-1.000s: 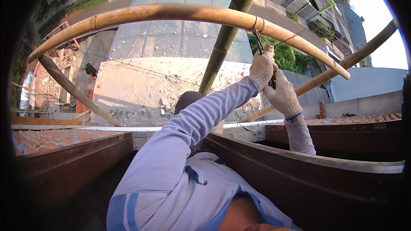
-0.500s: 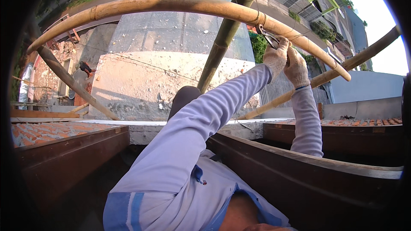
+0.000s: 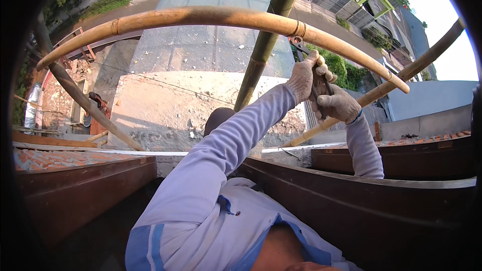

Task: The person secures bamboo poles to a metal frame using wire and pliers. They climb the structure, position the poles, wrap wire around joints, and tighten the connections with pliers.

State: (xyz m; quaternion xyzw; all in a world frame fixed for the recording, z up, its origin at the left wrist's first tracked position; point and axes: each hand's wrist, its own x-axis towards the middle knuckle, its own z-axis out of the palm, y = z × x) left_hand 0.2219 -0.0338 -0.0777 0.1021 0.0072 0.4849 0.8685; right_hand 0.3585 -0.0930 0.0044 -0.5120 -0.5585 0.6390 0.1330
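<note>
A long horizontal bamboo pole point(image 3: 201, 16) crosses in front of me and passes over a thicker greenish upright pole point(image 3: 258, 52). Wire point(image 3: 299, 29) is wound round the horizontal pole just right of that crossing. Dark metal pincers point(image 3: 300, 46) reach up to the wire with their jaws. My left hand point(image 3: 303, 78), in a knitted off-white glove, closes round the pincers below the jaws. Lower down, my gloved right hand point(image 3: 342, 105) grips beside the two handles, its thumb against them. The palms are partly hidden.
Dark brown beams point(image 3: 351, 198) run beside my body, with a brick-topped wall point(image 3: 65, 156) to the left. Slanting bamboo poles point(image 3: 427, 62) stand at both sides. Far below lies a rubble-strewn slab point(image 3: 165, 95). A person point(image 3: 98, 101) is down at the lower left.
The pincers' jaws have shifted slightly left along the pole. My hands have come down a little, and the handles now show between them. The view has tilted slightly.
</note>
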